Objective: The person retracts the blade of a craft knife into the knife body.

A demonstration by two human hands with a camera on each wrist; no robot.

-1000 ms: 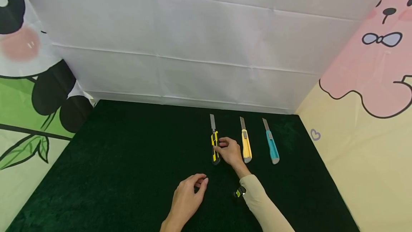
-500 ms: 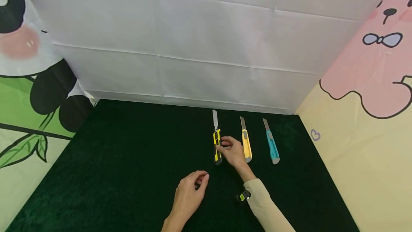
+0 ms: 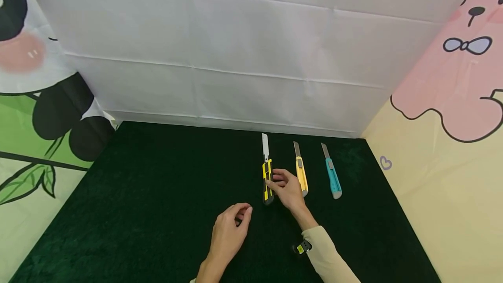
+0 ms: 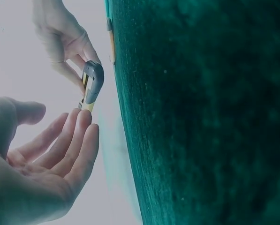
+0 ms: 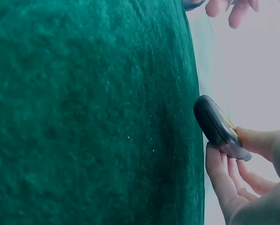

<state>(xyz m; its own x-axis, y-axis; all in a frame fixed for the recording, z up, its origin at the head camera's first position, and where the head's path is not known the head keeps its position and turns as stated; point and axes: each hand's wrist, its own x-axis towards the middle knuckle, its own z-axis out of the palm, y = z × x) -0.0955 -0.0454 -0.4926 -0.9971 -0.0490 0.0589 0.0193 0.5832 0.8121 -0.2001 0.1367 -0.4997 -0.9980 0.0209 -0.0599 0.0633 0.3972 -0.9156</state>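
A black and yellow box cutter [image 3: 267,170] points away from me in the head view, its long blade slid out. My right hand [image 3: 289,191] pinches its handle from the right side, thumb on top and fingers beneath. Both wrist views show the cutter's dark butt end, seen in the left wrist view as raised off the cloth. To the lower left, my left hand [image 3: 230,232] hovers with loosely bent fingers and nothing in them; its open palm fills the lower left of the left wrist view.
Right of the held cutter lie a yellow box cutter [image 3: 301,174], partly covered by my right hand, and a teal box cutter [image 3: 333,178], both with blades out. Dark green cloth [image 3: 149,213] covers the table. A white sheet [image 3: 243,47] rises behind, with printed cartoon panels at both sides.
My right hand has drawn the black and yellow cutter slightly rightward, then a little toward me, keeping its pinch. The left hand has shifted only slightly. The other two cutters stay put.
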